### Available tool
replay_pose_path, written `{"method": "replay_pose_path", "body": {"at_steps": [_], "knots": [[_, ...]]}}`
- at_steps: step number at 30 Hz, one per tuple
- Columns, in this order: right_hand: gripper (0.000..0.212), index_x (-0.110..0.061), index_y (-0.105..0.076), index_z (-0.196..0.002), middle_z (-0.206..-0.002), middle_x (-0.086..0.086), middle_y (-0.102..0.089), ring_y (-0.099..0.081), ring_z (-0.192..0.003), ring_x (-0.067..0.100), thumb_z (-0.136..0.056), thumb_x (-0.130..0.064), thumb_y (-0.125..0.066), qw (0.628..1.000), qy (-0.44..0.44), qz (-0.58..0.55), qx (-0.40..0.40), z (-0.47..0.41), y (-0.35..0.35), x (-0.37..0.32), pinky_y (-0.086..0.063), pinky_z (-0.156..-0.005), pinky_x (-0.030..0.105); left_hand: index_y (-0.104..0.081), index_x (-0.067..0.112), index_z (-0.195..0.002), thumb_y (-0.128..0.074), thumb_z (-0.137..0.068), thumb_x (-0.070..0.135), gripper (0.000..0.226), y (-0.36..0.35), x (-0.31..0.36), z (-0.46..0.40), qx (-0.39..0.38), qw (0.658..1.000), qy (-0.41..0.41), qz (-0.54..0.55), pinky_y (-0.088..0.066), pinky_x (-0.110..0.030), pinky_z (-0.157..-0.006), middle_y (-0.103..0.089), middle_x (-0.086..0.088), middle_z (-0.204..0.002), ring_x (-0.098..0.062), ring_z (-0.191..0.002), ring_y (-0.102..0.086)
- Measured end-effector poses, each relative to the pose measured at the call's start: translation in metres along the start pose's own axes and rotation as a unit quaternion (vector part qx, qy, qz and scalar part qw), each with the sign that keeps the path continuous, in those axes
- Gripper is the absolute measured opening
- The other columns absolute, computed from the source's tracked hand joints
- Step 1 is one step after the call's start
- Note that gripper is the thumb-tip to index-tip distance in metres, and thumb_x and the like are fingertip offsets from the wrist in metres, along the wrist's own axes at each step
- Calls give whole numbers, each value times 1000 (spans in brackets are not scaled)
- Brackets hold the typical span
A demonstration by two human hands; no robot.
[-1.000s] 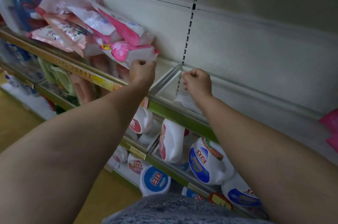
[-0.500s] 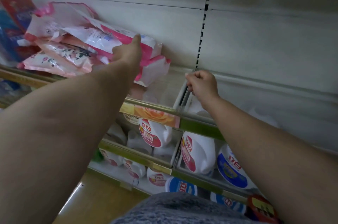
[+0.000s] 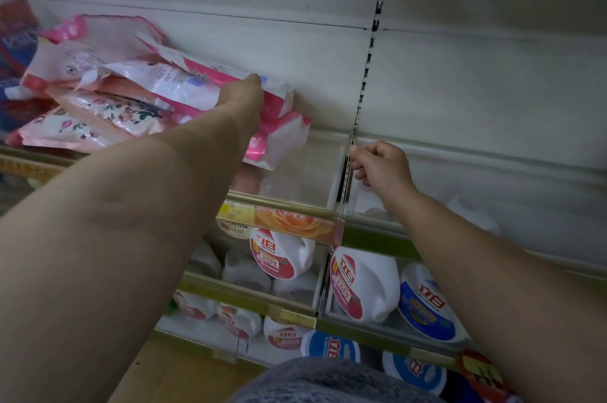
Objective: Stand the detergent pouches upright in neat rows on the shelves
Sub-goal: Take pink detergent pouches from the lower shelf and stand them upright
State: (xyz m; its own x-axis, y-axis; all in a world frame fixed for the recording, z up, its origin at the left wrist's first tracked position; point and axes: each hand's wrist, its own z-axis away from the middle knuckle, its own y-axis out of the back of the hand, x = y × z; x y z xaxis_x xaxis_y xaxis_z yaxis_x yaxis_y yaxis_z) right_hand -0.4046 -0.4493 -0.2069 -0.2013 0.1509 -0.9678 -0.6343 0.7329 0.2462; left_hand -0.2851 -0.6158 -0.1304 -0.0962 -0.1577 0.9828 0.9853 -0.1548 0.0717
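Far left, a dark blue and red pack [image 3: 14, 51] sits at the end of the top shelf, partly cut off by the frame edge. Right beside it lies the heap of pink and white detergent pouches [image 3: 98, 100], and they're all flat or slumped, stacked across one another, none of them upright. A floral-printed pouch [image 3: 82, 126] is at the bottom of the pile, along the shelf's front rail [image 3: 39, 166].

Now the left hand [image 3: 243, 103]: it reaches up into the right end of the heap, thumb over the top of a white and pink pouch [image 3: 197, 83] and the rest of the hand below it, so it grips that pouch. The fingers themselves are hidden behind the pouch. Just below the hand, another pink-edged pouch [image 3: 282, 139] hangs over the shelf's front.

Moving right, a clear plastic divider [image 3: 341, 179] stands upright across the shelf. The right hand [image 3: 382, 169] is curled, fingertips pinching the divider's top edge near the slotted upright strip [image 3: 368, 67] on the back panel.

Below, the lower shelves carry white detergent jugs, red-labelled ones [image 3: 358, 284] in the middle, blue-labelled ones [image 3: 427, 300] to the right. At the bottom edge, a grey knitted garment [image 3: 328, 383].
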Motion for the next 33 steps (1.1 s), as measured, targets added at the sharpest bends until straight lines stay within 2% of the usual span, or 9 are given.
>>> {"method": "replay_pose_path", "body": {"at_steps": [2,9,13,16,18,22,25,29,33], "knots": [[17,-11,-58,-78,-70,1,-59,-52,-60,10,-90,-22,-60,1000,-1,4,4,2,3,-1,-42,-56,18,-62,15,-92,-46,-92,18,17,-6,3,3,11,1000,-22,-2,-57,-30,-62,-65,-8,-103,-23,-83,-63],[20,-18,-54,-71,-71,2,-59,-54,-65,16,-88,-23,-62,998,31,-14,44,-5,6,-18,-46,-66,30,-42,0,-137,-49,-96,6,42,-33,0,44,-16,954,-150,-257,-31,-34,-107,-43,-13,-144,-28,-135,-39],[14,-22,-53,-82,-77,-7,-54,-52,-69,7,-84,-23,-67,991,85,-24,103,-12,9,-34,-43,-67,19,-42,3,-134,-54,-94,8,43,-53,-13,65,-59,932,-196,-298,-39,-30,-99,-52,-9,-133,-28,-125,-50],[35,-18,-51,-107,-100,-1,-50,-50,-87,10,-76,-15,-67,988,130,12,82,-14,13,-40,-41,-79,20,-45,2,-131,-48,-95,7,36,-72,-12,84,-89,972,-124,-177,-45,-30,-89,-57,-12,-126,-29,-113,-57],[55,-12,-49,-122,-118,4,-48,-49,-107,15,-72,-19,-69,979,169,90,70,-10,18,-41,-39,-91,24,-51,-3,-125,-45,-95,10,33,-86,-12,94,-121,993,10,1,-48,-31,-76,-61,-17,-114,-29,-97,-60],[76,-13,-34,-142,-143,9,-38,-37,-131,25,-76,-24,-71,931,214,290,51,-3,39,-39,-33,-106,37,-57,-6,-111,-44,-94,14,29,-105,-16,114,-146,989,-3,-13,-48,-35,-80,-63,-20,-110,-32,-101,-61],[89,-16,-26,-145,-144,8,-36,-31,-134,25,-73,-38,-72,869,215,443,51,-3,57,-41,-24,-109,38,-60,-2,-103,-44,-94,18,27,-111,-17,130,-176,982,-40,-52,-40,-28,-60,-60,-14,-89,-29,-89,-58],[81,-17,-23,-143,-142,11,-32,-26,-136,28,-78,-43,-64,807,186,559,45,-3,72,-49,-12,-113,45,-60,1,-108,-35,-98,23,35,-127,-26,144,-197,978,-52,-45,-39,-29,-71,-62,-16,-99,-30,-93,-57],[75,-15,-24,-140,-137,12,-37,-33,-130,29,-80,-39,-62,784,177,595,25,-3,76,-51,-21,-107,44,-64,4,-109,-30,-98,30,44,-133,-35,154,-180,983,-34,2,-48,-37,-88,-65,-12,-103,-26,-96,-58]]}}
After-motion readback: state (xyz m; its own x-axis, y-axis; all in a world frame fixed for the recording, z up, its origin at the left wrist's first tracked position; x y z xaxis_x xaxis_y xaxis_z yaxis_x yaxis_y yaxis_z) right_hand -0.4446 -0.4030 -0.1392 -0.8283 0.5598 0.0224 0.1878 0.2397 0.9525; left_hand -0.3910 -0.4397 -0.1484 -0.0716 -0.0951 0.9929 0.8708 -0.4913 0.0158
